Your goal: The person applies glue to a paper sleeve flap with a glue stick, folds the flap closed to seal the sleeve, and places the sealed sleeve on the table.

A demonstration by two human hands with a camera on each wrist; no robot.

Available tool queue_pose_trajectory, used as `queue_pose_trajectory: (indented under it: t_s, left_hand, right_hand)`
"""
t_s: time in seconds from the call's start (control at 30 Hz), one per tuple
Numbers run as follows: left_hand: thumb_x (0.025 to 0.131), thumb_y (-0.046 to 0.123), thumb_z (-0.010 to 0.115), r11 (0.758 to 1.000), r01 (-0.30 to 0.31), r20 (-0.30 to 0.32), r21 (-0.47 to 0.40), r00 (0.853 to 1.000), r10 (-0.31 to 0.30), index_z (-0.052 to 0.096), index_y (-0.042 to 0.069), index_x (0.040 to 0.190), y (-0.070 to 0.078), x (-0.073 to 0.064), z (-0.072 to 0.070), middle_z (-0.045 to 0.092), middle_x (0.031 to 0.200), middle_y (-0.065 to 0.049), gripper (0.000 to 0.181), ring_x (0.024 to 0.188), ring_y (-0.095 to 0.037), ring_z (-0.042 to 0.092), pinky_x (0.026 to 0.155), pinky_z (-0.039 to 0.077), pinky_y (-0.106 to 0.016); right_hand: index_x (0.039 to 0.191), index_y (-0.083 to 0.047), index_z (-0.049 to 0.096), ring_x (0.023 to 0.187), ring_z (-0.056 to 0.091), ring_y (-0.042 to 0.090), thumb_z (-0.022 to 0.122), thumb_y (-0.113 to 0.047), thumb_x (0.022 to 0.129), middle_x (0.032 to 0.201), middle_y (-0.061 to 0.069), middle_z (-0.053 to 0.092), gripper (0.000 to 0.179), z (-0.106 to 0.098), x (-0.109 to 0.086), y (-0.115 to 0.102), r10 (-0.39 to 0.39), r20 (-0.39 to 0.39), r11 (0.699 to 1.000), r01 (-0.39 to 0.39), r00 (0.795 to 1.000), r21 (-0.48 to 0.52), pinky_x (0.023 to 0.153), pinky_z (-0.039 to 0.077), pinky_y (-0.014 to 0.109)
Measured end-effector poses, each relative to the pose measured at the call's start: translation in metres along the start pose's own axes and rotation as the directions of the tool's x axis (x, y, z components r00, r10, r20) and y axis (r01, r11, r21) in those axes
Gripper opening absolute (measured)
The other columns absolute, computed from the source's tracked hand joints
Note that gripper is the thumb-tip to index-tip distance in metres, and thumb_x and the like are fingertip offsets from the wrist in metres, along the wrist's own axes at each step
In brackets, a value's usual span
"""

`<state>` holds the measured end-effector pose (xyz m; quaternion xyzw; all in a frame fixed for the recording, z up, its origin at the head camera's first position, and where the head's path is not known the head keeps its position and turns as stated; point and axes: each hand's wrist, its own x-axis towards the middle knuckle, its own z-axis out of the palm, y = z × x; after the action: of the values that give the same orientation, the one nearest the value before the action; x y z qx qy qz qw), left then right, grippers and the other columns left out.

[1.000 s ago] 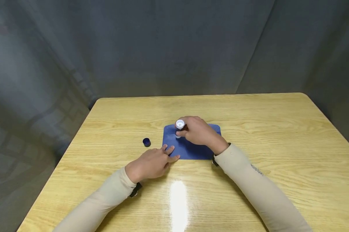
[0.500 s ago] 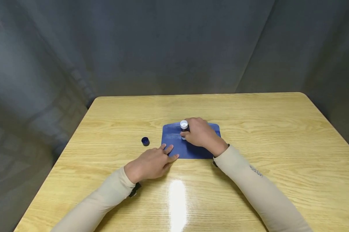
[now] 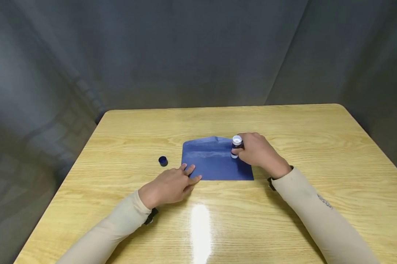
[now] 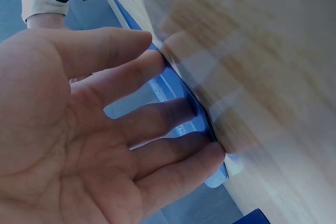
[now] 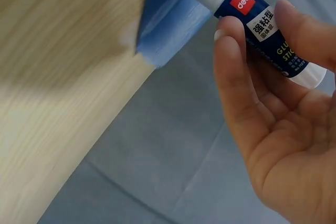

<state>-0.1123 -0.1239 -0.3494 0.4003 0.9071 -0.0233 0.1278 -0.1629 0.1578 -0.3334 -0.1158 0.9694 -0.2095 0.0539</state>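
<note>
A blue envelope (image 3: 213, 167) lies on the table with its flap (image 3: 205, 143) spread out on the far side. Whitish smears run along the fold. My right hand (image 3: 258, 150) grips a dark blue and white glue stick (image 5: 262, 24) between thumb and fingers. Its lower end meets the envelope near the right end of the fold. With fingers spread, my left hand (image 3: 170, 185) rests fingertips on the envelope's near left corner. A dark blue cap (image 3: 163, 161) stands left of the envelope, hollow side up.
The wooden table (image 3: 300, 135) reaches well beyond the envelope on all sides. Behind its far edge hangs a grey curtain (image 3: 192, 55). A bright reflection (image 3: 201, 231) shows on the near tabletop.
My right hand has moved the glue stick rightward across the envelope, leaving a longer whitish smear. The flap's middle now bulges up slightly. My left hand has stayed on the corner.
</note>
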Motion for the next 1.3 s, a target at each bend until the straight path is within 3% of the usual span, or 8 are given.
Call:
queue_pose_trajectory:
  t_s: [0.37,0.53,0.7,0.97,1.3]
  left_hand:
    - [0.106,0.026,0.047,0.999,-0.025,-0.038,0.024,0.999,0.026,0.052,0.019,0.146,-0.004,-0.002,-0.001,0.045,0.151,-0.023,0.041,0.135,-0.045,0.048,0.097,0.054,-0.047]
    - [0.106,0.025,0.048,0.999,-0.029,-0.044,0.017,0.999,0.029,0.055,0.018,0.144,-0.004,-0.001,0.0,0.047,0.149,-0.024,0.04,0.134,-0.045,0.05,0.095,0.054,-0.047]
    - [0.106,0.027,0.048,1.0,-0.023,-0.027,-0.007,0.999,0.023,0.054,0.019,0.145,-0.003,0.0,0.001,0.044,0.151,-0.023,0.04,0.136,-0.045,0.047,0.097,0.054,-0.047]
    - [0.104,0.027,0.051,0.999,0.007,-0.033,-0.033,0.999,-0.008,0.056,0.02,0.143,-0.003,-0.002,0.002,0.045,0.151,-0.022,0.039,0.137,-0.044,0.047,0.099,0.052,-0.049]
    - [0.104,0.027,0.051,1.0,-0.014,-0.056,0.002,0.998,0.014,0.056,0.019,0.143,0.0,0.0,0.001,0.047,0.149,-0.023,0.04,0.135,-0.045,0.049,0.099,0.053,-0.048]
  right_hand:
    - [0.085,-0.012,0.058,0.066,0.05,0.019,0.067,-0.024,0.095,0.071,0.003,0.056,0.018,-0.02,-0.008,0.022,0.039,0.054,0.999,-0.04,0.998,0.008,0.059,0.037,0.031]
    - [0.087,-0.012,0.061,0.063,0.051,0.019,0.067,-0.026,0.095,0.074,0.006,0.063,0.017,-0.027,-0.008,0.022,0.023,-0.01,0.998,-0.022,1.0,0.053,0.059,0.036,0.031]
    - [0.099,-0.016,0.069,0.065,0.058,0.018,0.067,-0.027,0.096,0.088,0.008,0.073,0.012,-0.018,-0.002,0.006,-0.018,-0.046,0.99,0.024,0.999,0.138,0.061,0.042,0.032]
    - [0.094,-0.014,0.067,0.067,0.056,0.017,0.07,-0.024,0.093,0.08,0.003,0.066,0.011,0.011,0.026,-0.032,-0.122,-0.008,0.981,0.122,0.993,0.152,0.062,0.041,0.031]
    - [0.093,-0.011,0.064,0.077,0.056,0.021,0.069,-0.027,0.094,0.086,0.005,0.065,0.016,0.016,0.035,-0.038,-0.046,0.04,0.997,0.043,0.998,0.069,0.071,0.043,0.036]
